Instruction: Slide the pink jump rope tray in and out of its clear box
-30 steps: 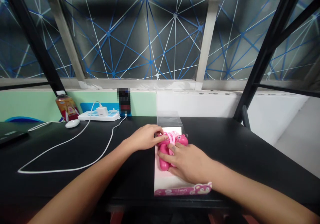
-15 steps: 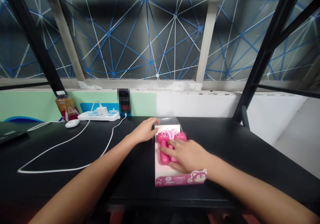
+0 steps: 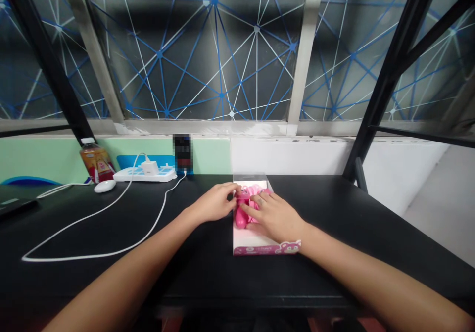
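Observation:
A pink toy with two bear-head handles (image 3: 243,212) lies on a white and pink card tray (image 3: 260,247) that sits partly inside a clear plastic box (image 3: 251,179) on the black table (image 3: 156,272). My right hand (image 3: 276,216) lies flat on top of the toy, fingers stretched out over it. My left hand (image 3: 215,202) rests at the left edge of the box, fingers curled against the box wall and the toy's left handle.
At the back left stand a white power strip (image 3: 143,174) with a plugged charger, a white mouse (image 3: 105,186) and a drink bottle (image 3: 95,160). A white cable (image 3: 92,215) loops across the table's left half. A laptop edge (image 3: 17,204) shows far left. Black frame posts rise on both sides.
The card tray with the toy has slid away from me, deeper into the clear box. Both hands moved forward with it, and my left hand came back against the toy's left side.

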Motion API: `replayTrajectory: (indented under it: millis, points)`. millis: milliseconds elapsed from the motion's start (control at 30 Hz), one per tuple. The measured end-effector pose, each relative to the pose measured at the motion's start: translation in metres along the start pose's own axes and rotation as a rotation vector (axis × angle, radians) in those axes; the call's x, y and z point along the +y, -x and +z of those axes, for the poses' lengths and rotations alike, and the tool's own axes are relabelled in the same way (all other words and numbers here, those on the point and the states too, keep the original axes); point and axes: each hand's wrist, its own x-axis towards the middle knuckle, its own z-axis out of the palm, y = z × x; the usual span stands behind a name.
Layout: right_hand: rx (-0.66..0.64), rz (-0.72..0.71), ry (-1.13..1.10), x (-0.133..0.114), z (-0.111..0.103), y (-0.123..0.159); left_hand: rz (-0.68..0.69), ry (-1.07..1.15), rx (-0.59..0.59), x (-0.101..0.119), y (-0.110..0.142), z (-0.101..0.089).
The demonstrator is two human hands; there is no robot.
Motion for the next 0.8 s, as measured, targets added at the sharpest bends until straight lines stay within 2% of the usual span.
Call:
replayTrajectory:
  millis: [67, 200, 267, 367, 600, 667, 800]
  points:
    - [-0.008, -0.075, -0.088, -0.005, -0.009, 0.002, 0.004, 0.005, 0.0, -0.001, 0.001, -0.003]
    - [-0.113, -0.331, -0.457, -0.023, -0.024, 0.009, 0.01, 0.004, 0.003, -0.007, 0.001, -0.007]
    - [-0.147, -0.372, -0.537, -0.03, -0.025, 0.011, 0.009, 0.003, 0.003, -0.008, -0.001, -0.008]
    - [-0.179, -0.32, -0.551, -0.031, -0.021, 0.012, 0.012, 0.008, 0.008, -0.006, -0.001, -0.006]
    - [-0.17, -0.047, -0.457, -0.013, -0.008, 0.012, 0.014, 0.024, 0.002, 0.003, 0.003, -0.001]
    - [-0.173, -0.03, -0.467, -0.009, -0.008, 0.013, 0.019, 0.03, 0.011, 0.002, 0.003, 0.0]
    - [-0.186, -0.099, -0.557, 0.0, -0.013, 0.01, 0.051, 0.017, 0.031, -0.012, 0.005, 0.0]
